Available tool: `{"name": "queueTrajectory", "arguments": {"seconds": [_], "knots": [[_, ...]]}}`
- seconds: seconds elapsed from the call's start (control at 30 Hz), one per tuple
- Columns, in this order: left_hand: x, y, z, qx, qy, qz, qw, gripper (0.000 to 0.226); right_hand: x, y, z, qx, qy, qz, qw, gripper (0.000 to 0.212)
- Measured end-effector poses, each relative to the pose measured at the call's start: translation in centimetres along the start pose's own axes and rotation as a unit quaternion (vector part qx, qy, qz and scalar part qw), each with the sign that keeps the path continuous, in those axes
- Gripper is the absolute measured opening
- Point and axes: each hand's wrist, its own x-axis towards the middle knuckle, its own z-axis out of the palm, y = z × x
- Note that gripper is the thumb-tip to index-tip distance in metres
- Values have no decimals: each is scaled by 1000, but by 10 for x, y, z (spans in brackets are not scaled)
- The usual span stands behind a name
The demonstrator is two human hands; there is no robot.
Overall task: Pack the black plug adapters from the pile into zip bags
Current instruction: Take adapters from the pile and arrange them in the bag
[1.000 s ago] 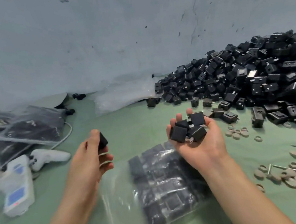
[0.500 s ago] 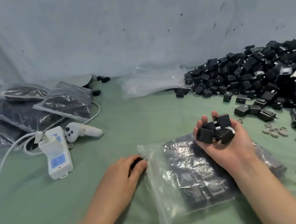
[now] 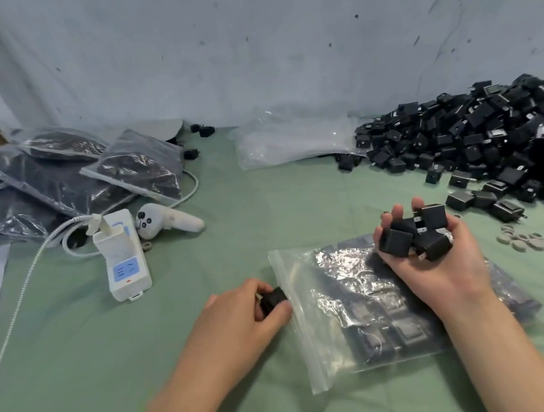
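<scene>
A clear zip bag point(image 3: 357, 314), partly filled with black plug adapters, lies flat on the green table in front of me. My left hand point(image 3: 241, 318) pinches one black adapter point(image 3: 273, 300) right at the bag's open left edge. Palm up above the bag's right part, my right hand point(image 3: 435, 256) cradles several black adapters point(image 3: 413, 237) in its curled fingers. The big pile of loose black adapters point(image 3: 490, 145) spreads over the table's far right against the wall.
Filled zip bags point(image 3: 95, 176) are stacked at the far left. A white power strip point(image 3: 124, 256) with its cable and a white controller point(image 3: 169, 222) lie left of centre. Empty clear bags point(image 3: 291, 141) sit by the wall. Small grey rings point(image 3: 520, 241) are scattered at the right.
My left hand came down from mid-air with its adapter to the bag's open edge. The right hand kept its handful over the bag. My view swung left.
</scene>
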Motion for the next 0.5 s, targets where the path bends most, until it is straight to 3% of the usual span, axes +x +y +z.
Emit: {"name": "queueTrajectory", "arguments": {"seconds": [0.1,0.2,0.4,0.5], "knots": [[5,13,12,-40,55,-49,996,35,0,1,-1,3,1,1,1000,25],[4,12,15,-71,34,-62,995,32,-1,1,-1,11,-3,5,1000,24],[5,6,9,3,-43,50,998,33,1,1,-1,8,-7,5,1000,25],[11,8,12,49,-30,85,995,24,0,1,-1,7,-10,11,1000,24]]}}
